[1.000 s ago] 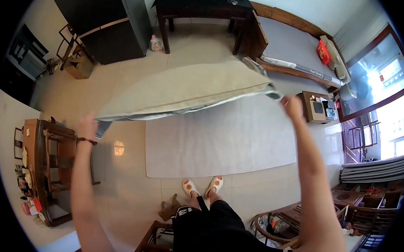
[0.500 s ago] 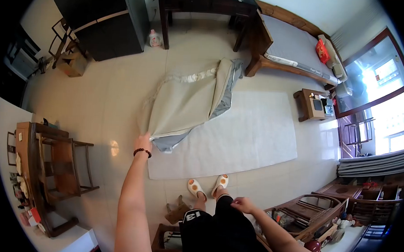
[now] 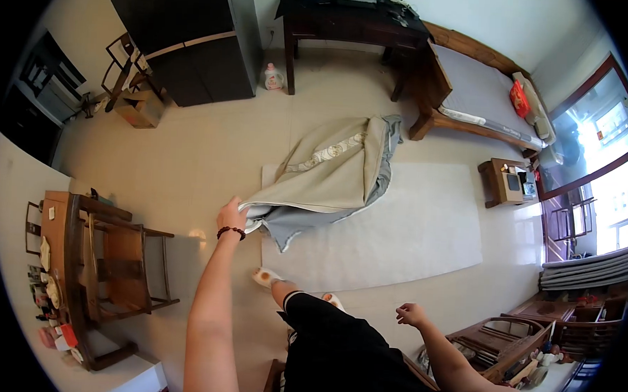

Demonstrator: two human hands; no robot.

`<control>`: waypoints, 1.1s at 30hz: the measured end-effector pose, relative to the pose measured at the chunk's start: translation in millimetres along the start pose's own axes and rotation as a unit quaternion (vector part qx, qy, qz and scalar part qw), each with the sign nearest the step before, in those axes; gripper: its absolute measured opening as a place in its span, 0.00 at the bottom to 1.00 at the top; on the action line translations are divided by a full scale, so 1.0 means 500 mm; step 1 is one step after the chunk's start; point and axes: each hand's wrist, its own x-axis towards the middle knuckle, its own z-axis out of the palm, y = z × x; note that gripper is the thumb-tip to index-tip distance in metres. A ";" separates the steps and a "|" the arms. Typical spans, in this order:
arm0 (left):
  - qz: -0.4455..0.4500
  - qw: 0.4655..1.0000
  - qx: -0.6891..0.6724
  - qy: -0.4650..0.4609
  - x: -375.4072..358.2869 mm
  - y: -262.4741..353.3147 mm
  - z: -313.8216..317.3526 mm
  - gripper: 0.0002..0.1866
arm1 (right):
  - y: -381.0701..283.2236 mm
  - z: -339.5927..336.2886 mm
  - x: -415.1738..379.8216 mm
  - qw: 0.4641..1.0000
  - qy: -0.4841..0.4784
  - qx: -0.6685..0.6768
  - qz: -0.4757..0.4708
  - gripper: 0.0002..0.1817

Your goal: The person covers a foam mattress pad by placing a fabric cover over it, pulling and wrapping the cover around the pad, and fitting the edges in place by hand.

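My left hand (image 3: 233, 213) is closed on the near-left corner of a large beige fabric cover (image 3: 329, 175) with a grey underside and a patterned strip. That corner is raised, and the rest of the cover lies crumpled with folds toward its far right end. Beneath it, a pale flat sheet (image 3: 410, 235) is spread over the floor. My right hand (image 3: 410, 314) hangs low on the right, apart from the cover; its fingers are curled in and nothing shows in them.
A wooden chair (image 3: 125, 265) and desk (image 3: 59, 255) stand at left. At the back are a dark cabinet (image 3: 187, 50), a detergent bottle (image 3: 273, 78), a dark table (image 3: 349, 26) and a wooden daybed (image 3: 466, 83). A small side table (image 3: 500, 183) and wooden chairs (image 3: 497, 337) are at right.
My left hand has drawn the cover's corner up and toward me, baring more of its grey inside. One foot has stepped forward to the left. My right hand has moved out from my leg.
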 end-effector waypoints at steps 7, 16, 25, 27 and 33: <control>0.064 0.998 -0.003 0.029 0.288 -0.078 -0.130 0.17 | -0.212 0.215 0.136 0.997 -0.009 0.077 -0.015 0.17; 0.119 0.993 -0.023 -0.007 0.766 -0.175 -0.341 0.16 | -0.612 0.687 0.315 0.988 -0.011 0.151 -0.036 0.16; 0.249 0.968 0.032 0.012 1.074 0.030 -0.415 0.15 | -1.130 0.732 0.305 0.914 0.064 0.337 -0.217 0.16; 0.274 0.959 0.072 0.003 1.143 0.076 -0.415 0.17 | -1.170 0.758 0.302 0.906 0.124 0.375 -0.153 0.16; 0.331 0.933 0.124 -0.070 1.337 0.092 -0.366 0.38 | -1.267 0.943 0.298 0.833 0.188 0.518 -0.047 0.14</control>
